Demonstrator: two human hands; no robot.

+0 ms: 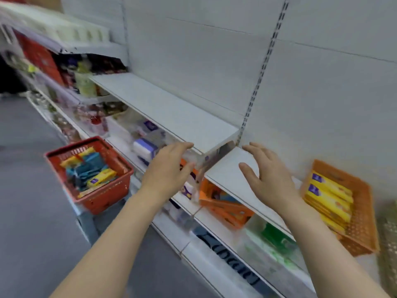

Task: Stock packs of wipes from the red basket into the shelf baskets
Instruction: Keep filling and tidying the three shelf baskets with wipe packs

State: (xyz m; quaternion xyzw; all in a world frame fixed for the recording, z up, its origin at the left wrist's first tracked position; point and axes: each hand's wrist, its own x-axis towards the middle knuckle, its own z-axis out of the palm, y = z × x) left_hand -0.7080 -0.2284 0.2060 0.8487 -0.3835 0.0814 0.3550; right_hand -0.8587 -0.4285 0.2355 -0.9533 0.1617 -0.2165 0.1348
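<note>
A red basket [90,175] sits low at the left of a shop aisle, on a grey stand beside the white shelving, filled with a jumble of yellow and teal packs of wipes [91,168]. To its right, a person's bare left forearm rises from the bottom edge toward the shelves, and the left hand [166,169] hovers in front of the edge of the upper white shelf board [169,112], palm turned down and away, fingers extended and loosely spread, thumb apart; it holds nothing. Behind that hand, blurred purple-and-white packs [145,147] lie on the shelf below the board. Further right, the right forearm comes up from the lower right corner and the right hand [268,175] hangs over the bare lower shelf board [227,173], palm facing left and down, fingers straight and fanned wide, thumb stretched out toward the left hand; it too grips nothing. Whether either hand touches a shelf cannot be told through the motion blur. Under that board, an orange shelf basket [227,209] sits tilted, with packs inside too blurred to make out. At the far right, a second orange shelf basket [363,211] rests on the lower shelf board against the white back panel, holding a row of yellow packs [329,194] with purple labels. Green packs [277,237] show on the shelf beneath.
</note>
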